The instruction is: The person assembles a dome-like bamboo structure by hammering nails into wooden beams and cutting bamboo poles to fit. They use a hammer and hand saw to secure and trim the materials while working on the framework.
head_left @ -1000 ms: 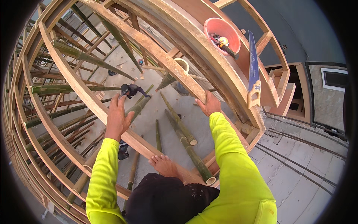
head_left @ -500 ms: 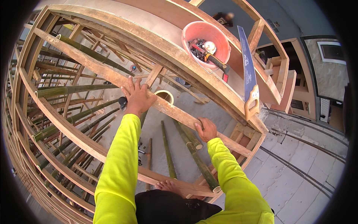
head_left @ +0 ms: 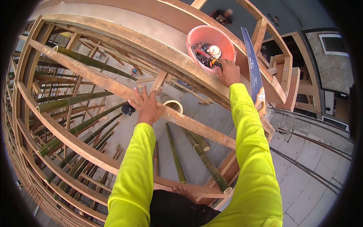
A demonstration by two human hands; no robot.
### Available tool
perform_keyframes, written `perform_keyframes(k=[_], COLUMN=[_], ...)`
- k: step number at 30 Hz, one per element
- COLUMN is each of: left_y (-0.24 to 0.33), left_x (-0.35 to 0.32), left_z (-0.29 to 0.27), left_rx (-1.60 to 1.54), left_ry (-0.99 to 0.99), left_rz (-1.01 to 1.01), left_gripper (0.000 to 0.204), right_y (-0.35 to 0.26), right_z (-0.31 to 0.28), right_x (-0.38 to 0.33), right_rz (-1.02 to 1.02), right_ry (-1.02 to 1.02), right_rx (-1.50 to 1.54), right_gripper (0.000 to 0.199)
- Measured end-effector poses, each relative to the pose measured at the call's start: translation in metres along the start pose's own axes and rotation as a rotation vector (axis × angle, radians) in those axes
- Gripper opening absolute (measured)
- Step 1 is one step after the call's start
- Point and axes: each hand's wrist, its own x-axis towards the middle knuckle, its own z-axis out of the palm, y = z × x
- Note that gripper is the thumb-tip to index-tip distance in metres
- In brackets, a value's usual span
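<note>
Above grey floor (head_left: 193,166), our left hand (head_left: 146,108) spreads on a beam (head_left: 196,127); whether our right hand (head_left: 230,72) grips the tool (head_left: 215,62) in bucket (head_left: 225,41), we cannot tell

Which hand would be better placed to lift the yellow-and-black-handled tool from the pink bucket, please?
Probably the right hand: its fingers are at the handle of the tool in the pink bucket, while the left hand rests spread on the wooden beam, away from it.

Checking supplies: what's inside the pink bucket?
The pink bucket holds apparent nails, a round pale item and a tool the right hand touches. Whatever lies beneath them is hidden.
</note>
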Motion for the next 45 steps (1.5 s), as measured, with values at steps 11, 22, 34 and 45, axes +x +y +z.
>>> perform_keyframes(k=[11, 22, 34, 45], left_y=[-0.012, -0.03, -0.02, -0.02], left_x=[0.003, 0.003, -0.002, -0.006], left_z=[0.012, 0.027, 0.031, 0.019], left_rx=[0.056, -0.407, -0.418, -0.24], left_ry=[-0.001, 0.188, 0.461, 0.301], left_rz=[0.0, 0.084, 0.141, 0.178], left_gripper=[0.079, 0.064, 0.056, 0.022], right_y=[-0.01, -0.189, -0.102, -0.019], right_z=[0.004, 0.016, 0.007, 0.123], right_x=[-0.019, -0.148, -0.045, 0.118], right_rz=[0.201, -0.095, 0.129, -0.178], right_ry=[0.142, 0.001, 0.24, -0.167], right_rx=[0.08, 0.852, 1.171, -0.057], right_gripper=[0.038, 0.048, 0.018, 0.037])
